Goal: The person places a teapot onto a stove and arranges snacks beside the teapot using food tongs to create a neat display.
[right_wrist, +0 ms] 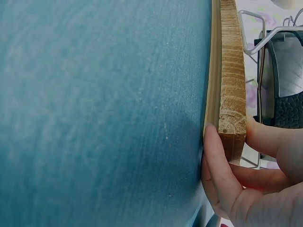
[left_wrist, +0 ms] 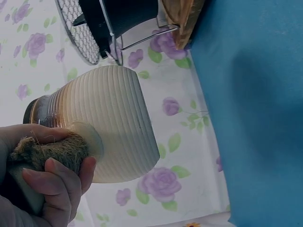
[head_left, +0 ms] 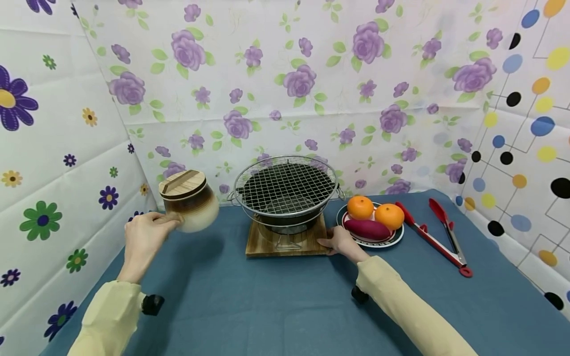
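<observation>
My left hand (head_left: 144, 237) grips the rope-wrapped handle (left_wrist: 52, 153) of a ribbed cream-and-brown ceramic pot (head_left: 189, 200) with a wooden lid. It holds the pot tilted above the blue cloth at the left. In the left wrist view the pot (left_wrist: 113, 123) hangs clear of the table. My right hand (head_left: 340, 243) pinches the front right corner of the wooden board (head_left: 285, 242), thumb under the edge and fingers above, as the right wrist view shows (right_wrist: 236, 184). On that board (right_wrist: 232, 94) stands a small black charcoal grill (head_left: 285, 190) with a round wire mesh top.
A plate (head_left: 396, 240) right of the board carries two oranges (head_left: 360, 206) and a purple sweet potato (head_left: 367, 229). Red-handled tongs (head_left: 438, 232) lie further right. A blue cloth (head_left: 267, 306) covers the table, and floral and dotted walls close it in on three sides.
</observation>
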Tool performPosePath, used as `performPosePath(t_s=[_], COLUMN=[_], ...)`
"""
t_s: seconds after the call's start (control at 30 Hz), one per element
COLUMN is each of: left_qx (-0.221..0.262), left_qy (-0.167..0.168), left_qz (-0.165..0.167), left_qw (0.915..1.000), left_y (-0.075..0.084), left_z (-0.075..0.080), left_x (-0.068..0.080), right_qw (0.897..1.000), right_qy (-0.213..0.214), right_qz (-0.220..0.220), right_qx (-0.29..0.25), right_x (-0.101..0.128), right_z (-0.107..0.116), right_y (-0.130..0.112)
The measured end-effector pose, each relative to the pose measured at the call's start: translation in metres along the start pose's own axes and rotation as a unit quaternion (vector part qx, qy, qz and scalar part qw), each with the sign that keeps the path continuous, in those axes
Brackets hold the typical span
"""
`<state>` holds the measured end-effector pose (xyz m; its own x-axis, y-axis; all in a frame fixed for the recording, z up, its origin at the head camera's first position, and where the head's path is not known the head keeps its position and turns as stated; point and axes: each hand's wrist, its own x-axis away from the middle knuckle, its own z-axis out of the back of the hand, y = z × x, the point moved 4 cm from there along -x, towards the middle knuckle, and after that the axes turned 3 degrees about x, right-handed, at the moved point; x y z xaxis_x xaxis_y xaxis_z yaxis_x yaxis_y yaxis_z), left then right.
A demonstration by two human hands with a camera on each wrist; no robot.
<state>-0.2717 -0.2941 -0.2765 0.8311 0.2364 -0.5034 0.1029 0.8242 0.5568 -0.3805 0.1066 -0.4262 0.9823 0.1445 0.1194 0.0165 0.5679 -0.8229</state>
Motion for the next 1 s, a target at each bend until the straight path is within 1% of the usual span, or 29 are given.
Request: performPosePath(t_s=[0.23,0.3,0.53,0.77,1.0], left_qx=[-0.001,-0.001,0.003,0.006,0.012], left_qy=[0.006,0.004,-0.014,-0.011,-0.008], left_qz=[-0.019,-0.022,-0.018,-0.026,-0.04], left_qw=[0.9998,0.9998,0.9997,0.9996,0.9991], left_y=[0.01,0.013,0.022,0.033,0.046], left_z=[0.005,0.006,0.005,0.006,0.005], left_x=[-0.006,-0.008,-0.013,-0.018,-0.024], right_qw=[1.0,1.0,1.0,1.0,1.0], right_qy=[0.001,-0.001,0.002,0.004,0.003], right_qz=[-0.006,-0.003,-0.017,-0.008,0.002], right_qx=[0.008,0.012,0.012,0.01,0.007], right_x=[0.0,-0.001,-0.002,-0.003,-0.001], right_z=[0.0,0.0,0.0,-0.002,-0.001], right_y=[0.0,0.0,0.003,0.002,0.0])
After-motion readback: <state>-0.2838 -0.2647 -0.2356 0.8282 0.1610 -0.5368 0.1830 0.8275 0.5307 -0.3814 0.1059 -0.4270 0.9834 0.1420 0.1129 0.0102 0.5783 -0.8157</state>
